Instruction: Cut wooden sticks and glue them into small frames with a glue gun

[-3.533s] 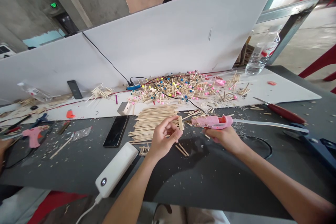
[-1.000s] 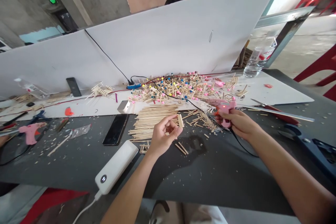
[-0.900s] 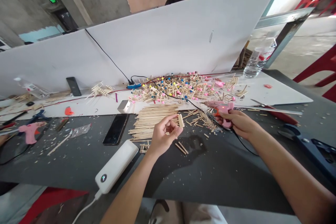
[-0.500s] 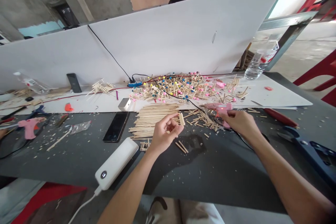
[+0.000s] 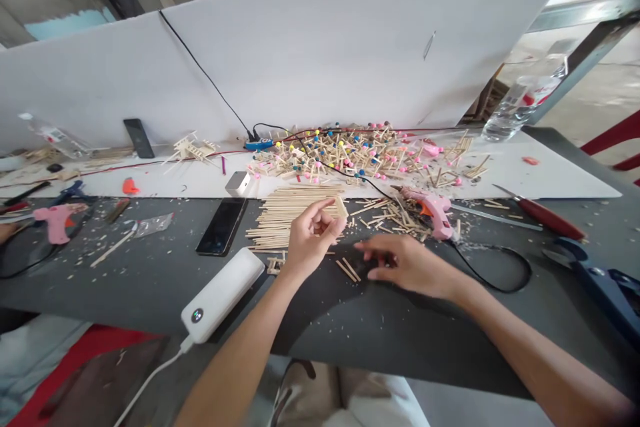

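Observation:
Between the thumb and fingers of my left hand [image 5: 315, 233] is a small pale wooden piece [image 5: 341, 207], held up in front of a row of long thin wooden sticks [image 5: 280, 213]. My right hand [image 5: 407, 263] is empty, its fingers apart, just right of a few short sticks [image 5: 349, 270] on the dark table [image 5: 350, 340]. Beyond that hand a pink glue gun [image 5: 431, 209] lies on its side among short stick offcuts [image 5: 393, 217]. A small stick frame [image 5: 275, 263] sits by my left wrist, partly covered.
At the back lies a heap of sticks with coloured balls [image 5: 340, 150]. A white power bank [image 5: 223, 293] and a phone [image 5: 221, 227] are on the left. To the right are a red-handled knife [image 5: 550, 217], blue-handled cutters [image 5: 595, 280] and a water bottle [image 5: 523, 103].
My right hand has let go of the pink glue gun and moved left and nearer, beside the short sticks. My left hand keeps its wooden piece. The view has tilted down slightly.

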